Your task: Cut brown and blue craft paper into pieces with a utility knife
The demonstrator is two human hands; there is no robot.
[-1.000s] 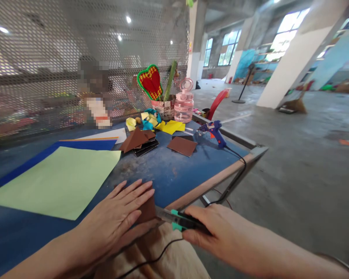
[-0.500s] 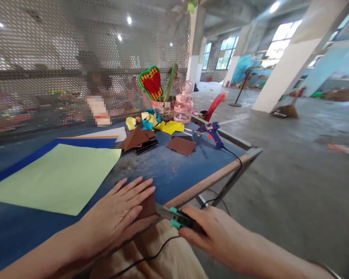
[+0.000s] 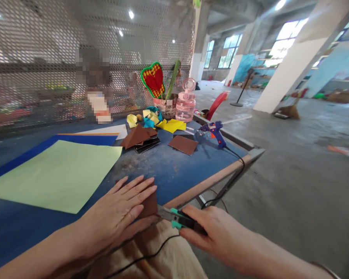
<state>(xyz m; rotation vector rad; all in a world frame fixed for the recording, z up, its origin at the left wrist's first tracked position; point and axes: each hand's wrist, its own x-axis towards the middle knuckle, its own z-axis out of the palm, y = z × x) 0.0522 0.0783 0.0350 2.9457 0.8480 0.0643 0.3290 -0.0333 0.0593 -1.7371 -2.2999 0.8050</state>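
Observation:
My left hand (image 3: 120,205) lies flat, fingers stretched out, over a brown piece of card (image 3: 149,203) at the near edge of the blue table (image 3: 174,174). Much of that card is hidden under the palm and fingers. In my right hand (image 3: 212,228) is a utility knife (image 3: 182,219) with a black and green handle. Its blade (image 3: 164,213) points left, and the tip is at the card's right edge; whether it cuts in, I cannot tell.
Pale green paper (image 3: 61,176) lies left over blue sheets. Farther back are folded brown pieces (image 3: 139,136), a brown card (image 3: 183,144), yellow paper (image 3: 172,125), a pink bottle (image 3: 186,106) and a glue gun (image 3: 216,131) whose cord hangs over the table's right edge.
The view has shifted slightly, moving the background a little. Both hands, the card and the knife keep nearly the same positions.

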